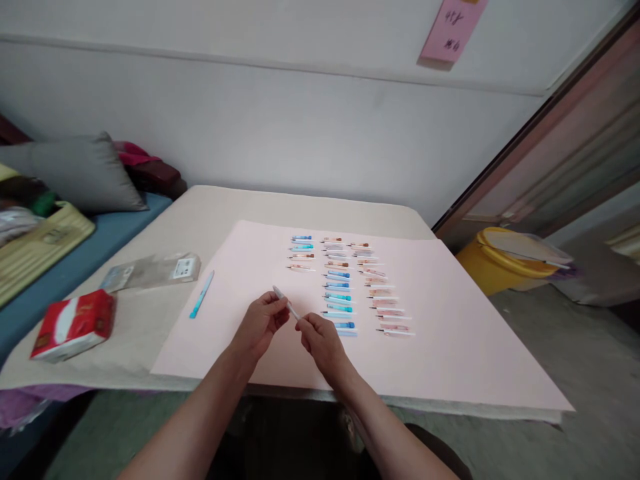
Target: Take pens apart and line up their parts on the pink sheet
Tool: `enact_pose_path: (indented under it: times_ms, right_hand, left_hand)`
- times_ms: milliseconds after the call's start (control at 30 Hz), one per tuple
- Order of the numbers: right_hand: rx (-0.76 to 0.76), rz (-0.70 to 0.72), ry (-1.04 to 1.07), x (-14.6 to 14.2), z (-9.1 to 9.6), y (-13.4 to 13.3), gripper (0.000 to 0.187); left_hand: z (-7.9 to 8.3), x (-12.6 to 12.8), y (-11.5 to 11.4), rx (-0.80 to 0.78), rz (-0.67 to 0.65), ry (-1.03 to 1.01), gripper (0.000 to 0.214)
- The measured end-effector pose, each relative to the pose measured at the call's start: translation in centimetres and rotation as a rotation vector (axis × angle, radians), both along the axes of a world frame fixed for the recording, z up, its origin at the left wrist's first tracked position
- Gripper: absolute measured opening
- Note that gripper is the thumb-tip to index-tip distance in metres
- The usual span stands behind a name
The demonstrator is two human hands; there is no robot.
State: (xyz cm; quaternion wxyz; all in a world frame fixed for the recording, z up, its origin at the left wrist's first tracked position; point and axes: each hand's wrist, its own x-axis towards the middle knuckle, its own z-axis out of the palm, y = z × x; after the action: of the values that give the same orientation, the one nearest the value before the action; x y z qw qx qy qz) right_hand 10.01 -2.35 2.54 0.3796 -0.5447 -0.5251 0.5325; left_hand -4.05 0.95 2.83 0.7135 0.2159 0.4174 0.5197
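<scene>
A slim whitish pen [279, 292] is held slantwise between my two hands, over the pink sheet [450, 340]. My left hand [264, 323] pinches its upper part between thumb and fingers. The lower end is in the closed fingers of my right hand [321, 343], which cover part of it. Just beyond my right hand lie several pens in columns, among them a blue pen [339, 285], a teal pen [340, 308] and a pink pen [395, 327], with whitish caps or strips beside them. To my left a single light-blue pen [202, 295] lies apart on the sheet.
A clear plastic bag [150, 272] and a red tissue pack [75, 323] lie on the beige tabletop [220, 203], left of the sheet. A yellow bin [483, 263] stands on the floor at right. Behind the table is a white wall [300, 133]; a grey cushion [75, 170] is far left.
</scene>
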Motion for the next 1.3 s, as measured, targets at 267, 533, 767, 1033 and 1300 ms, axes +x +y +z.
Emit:
enact_pose_path:
  times_ms: [267, 533, 767, 1033, 1300]
  right_hand:
    - [0.009, 0.033, 0.033, 0.0, 0.5, -0.2, 0.022]
    - [-0.144, 0.110, 0.179, -0.1, 0.8, -0.1, 0.027]
    - [-0.157, 0.106, 0.168, 0.1, 0.5, -0.1, 0.028]
    - [-0.150, 0.085, 0.151, 0.1, 0.2, -0.2, 0.027]
    - [-0.178, 0.096, 0.127, 0.2, 0.5, -0.2, 0.027]
  left_hand:
    - [-0.2, -0.3, 0.1, 0.013, 0.001, 0.005, 0.016]
    - [-0.2, -0.3, 0.1, 0.033, -0.007, 0.012, 0.015]
    - [-0.5, -0.6, 0.3, 0.026, 0.020, 0.025, 0.015]
    - [-0.7, -1.7, 1.1, 0.030, 0.064, 0.016, 0.012]
    - [-1.2, -2.9, 1.8, 0.002, 0.111, -0.040, 0.007]
